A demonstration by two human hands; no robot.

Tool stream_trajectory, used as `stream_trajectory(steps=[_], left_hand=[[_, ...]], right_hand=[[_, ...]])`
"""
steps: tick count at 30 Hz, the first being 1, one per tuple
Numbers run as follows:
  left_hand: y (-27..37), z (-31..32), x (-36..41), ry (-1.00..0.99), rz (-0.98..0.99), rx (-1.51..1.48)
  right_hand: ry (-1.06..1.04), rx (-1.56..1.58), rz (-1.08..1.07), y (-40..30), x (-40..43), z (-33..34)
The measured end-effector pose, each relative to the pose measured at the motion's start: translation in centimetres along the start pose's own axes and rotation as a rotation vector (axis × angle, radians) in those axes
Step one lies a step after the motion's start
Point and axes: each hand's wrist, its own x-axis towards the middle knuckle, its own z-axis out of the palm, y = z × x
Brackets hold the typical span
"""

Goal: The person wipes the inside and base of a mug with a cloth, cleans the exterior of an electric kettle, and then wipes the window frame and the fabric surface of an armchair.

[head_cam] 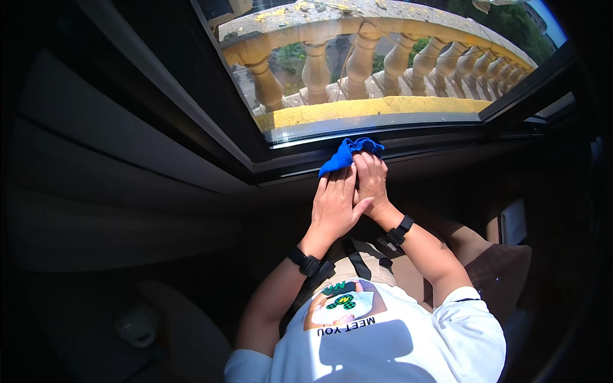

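A blue cloth [346, 155] lies bunched against the dark window frame [416, 143] at its lower rail. Both hands rest side by side at the cloth's near edge. My left hand [337, 198] has its fingers straight and close together, their tips at the cloth, with the thumb reaching across towards the other hand. My right hand [372, 179] presses its fingertips onto the cloth, fingers slightly bent. Whether either hand grips the cloth or only presses on it is not visible. A black band sits on each wrist. Above the cloth is the window glass [383, 107].
Outside the glass runs a stone balustrade [361, 57] with a yellow ledge. A pale curtain [119, 167] hangs at the left. A rounded pale object [136, 328] stands in shadow at the lower left. Brown upholstered furniture [503, 268] is at the right.
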Motion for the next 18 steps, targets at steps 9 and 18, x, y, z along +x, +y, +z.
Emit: stream_trajectory(steps=[9, 18], left_hand=[[-4.4, -6.2, -8.0, 0.232, -0.205, 0.297], [-2.4, -3.3, -3.3, 0.089, -0.073, 0.066]], right_hand=[[-0.356, 0.077, -0.238, -11.7, 3.1, 5.2], [-0.270, 0.188, -0.116, -3.4, 2.1, 0.1]])
